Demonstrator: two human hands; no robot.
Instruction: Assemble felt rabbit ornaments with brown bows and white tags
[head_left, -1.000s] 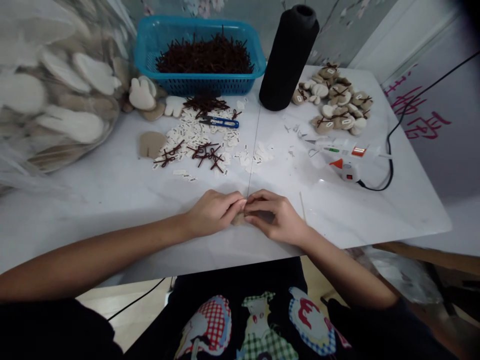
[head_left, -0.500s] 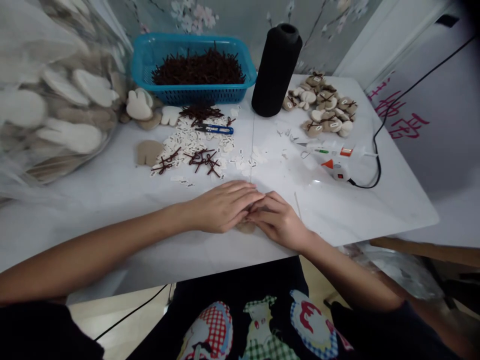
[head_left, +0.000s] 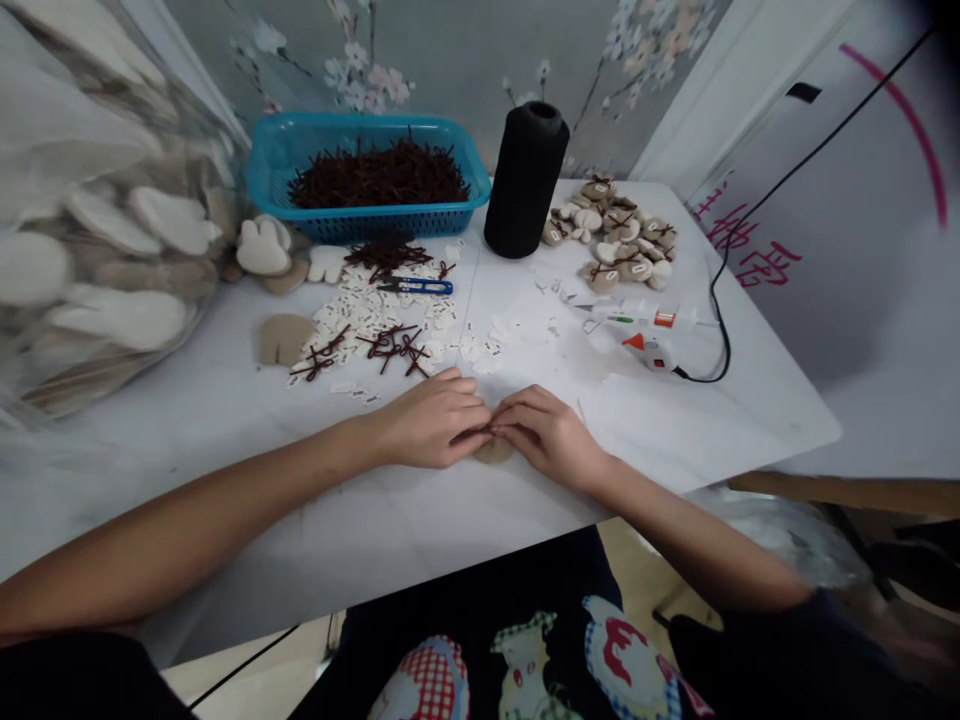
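Note:
A small beige fabric piece (head_left: 494, 450) lies on the white table near its front edge, mostly covered by my fingers. My left hand (head_left: 439, 420) has its fingers pressed together at the left of this piece. From the right, my right hand (head_left: 551, 432) pinches at the same spot, its fingertips meeting those of the left. A bit of dark brown cord seems to show between the fingertips, too small to make out fully. Brown bows (head_left: 394, 345) and small white labels (head_left: 360, 310) are spread behind my left hand.
A blue basket (head_left: 397, 220) of brown bows stands at the back beside a black thread cone (head_left: 525, 180). Finished-looking beige pieces (head_left: 619, 230), a glue gun (head_left: 652, 350) with its cable, blue snips (head_left: 420, 286) and a bulging plastic bag (head_left: 112, 250) surround the work spot.
My left hand's fingers have curled in from lying flatter over the piece, and the fingertips of both hands have come together. The camera view has shifted, so the background objects sit lower and further left.

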